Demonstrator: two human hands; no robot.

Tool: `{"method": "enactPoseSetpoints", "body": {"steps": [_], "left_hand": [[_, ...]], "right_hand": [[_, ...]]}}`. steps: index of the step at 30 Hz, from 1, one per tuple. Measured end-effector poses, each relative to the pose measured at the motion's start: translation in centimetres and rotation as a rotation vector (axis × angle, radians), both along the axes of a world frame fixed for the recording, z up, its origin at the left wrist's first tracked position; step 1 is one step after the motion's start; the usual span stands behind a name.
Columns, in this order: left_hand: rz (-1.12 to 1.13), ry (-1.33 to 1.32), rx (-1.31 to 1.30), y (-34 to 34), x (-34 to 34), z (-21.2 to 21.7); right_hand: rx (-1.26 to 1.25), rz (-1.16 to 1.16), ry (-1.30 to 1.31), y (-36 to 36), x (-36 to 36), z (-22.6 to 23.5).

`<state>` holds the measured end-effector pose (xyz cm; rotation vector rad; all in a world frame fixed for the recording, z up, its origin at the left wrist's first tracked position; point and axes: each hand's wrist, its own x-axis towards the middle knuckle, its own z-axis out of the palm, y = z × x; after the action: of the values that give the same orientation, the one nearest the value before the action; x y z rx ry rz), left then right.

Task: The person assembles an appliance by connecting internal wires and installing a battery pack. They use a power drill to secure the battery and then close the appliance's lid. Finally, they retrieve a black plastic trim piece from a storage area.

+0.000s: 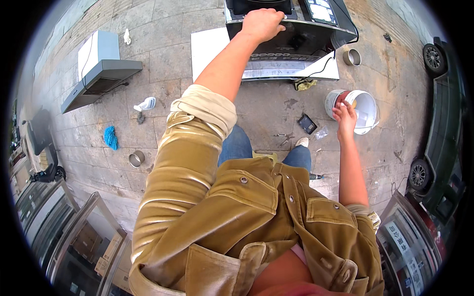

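A black range hood [291, 40] with a round opening on top rests at the far middle. My left hand [263, 24] reaches across to it, fingers curled over its upper edge by the opening. My right hand [346, 114] is held out to the right, above the near side of a white bucket [366, 112] with a red patch on its side. Its fingers are bent together in a pinch, and whatever is between them is too small to make out. A white sheet [210, 52] lies beneath the hood.
To the left stand a grey range hood [101, 74], a spray bottle [145, 104], a blue cloth [111, 138] and a metal ring [137, 158]. Another ring [352, 57] lies beyond the bucket. A black tray [307, 124] and pliers [283, 137] are near my feet. A dark car [444, 133] stands right.
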<state>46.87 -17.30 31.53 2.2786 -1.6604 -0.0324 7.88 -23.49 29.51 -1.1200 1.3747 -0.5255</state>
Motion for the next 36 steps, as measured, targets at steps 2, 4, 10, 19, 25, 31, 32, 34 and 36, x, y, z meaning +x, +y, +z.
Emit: {"method": "enactPoseSetpoints", "body": {"steps": [2, 4, 10, 19, 25, 31, 32, 34, 36], "left_hand": [[-0.016, 0.049, 0.074, -1.2, 2.2, 1.7], [-0.048, 0.101, 0.072, -3.0, 3.4, 1.9], [-0.053, 0.126, 0.083, -5.3, 8.8, 2.3], [-0.032, 0.179, 0.229, -10.8, 15.2, 4.5], [-0.079, 0.087, 0.254, -14.4, 20.2, 4.1], [-0.107, 0.117, 0.322, -19.5, 26.2, 2.9], [-0.122, 0.114, 0.315, -20.6, 27.2, 2.4], [-0.147, 0.119, 0.322, -22.4, 29.5, 1.5], [-0.162, 0.126, 0.327, -23.9, 32.2, 0.6]], "right_hand": [[0.057, -0.054, 0.075, 3.9, -1.1, 0.6], [0.109, -0.121, 0.174, 7.7, -2.9, 1.1], [0.229, -0.163, 0.244, 13.0, -3.2, 0.4], [0.325, -0.08, 0.122, 9.3, 8.3, -4.3], [0.41, -0.118, 0.075, 9.5, 14.5, -5.2], [0.441, -0.284, 0.068, 12.6, 20.1, -9.2], [0.444, -0.329, 0.052, 13.8, 21.7, -9.6], [0.454, -0.444, 0.027, 17.7, 25.2, -10.3], [0.505, -0.597, 0.017, 22.8, 29.5, -10.4]]}}
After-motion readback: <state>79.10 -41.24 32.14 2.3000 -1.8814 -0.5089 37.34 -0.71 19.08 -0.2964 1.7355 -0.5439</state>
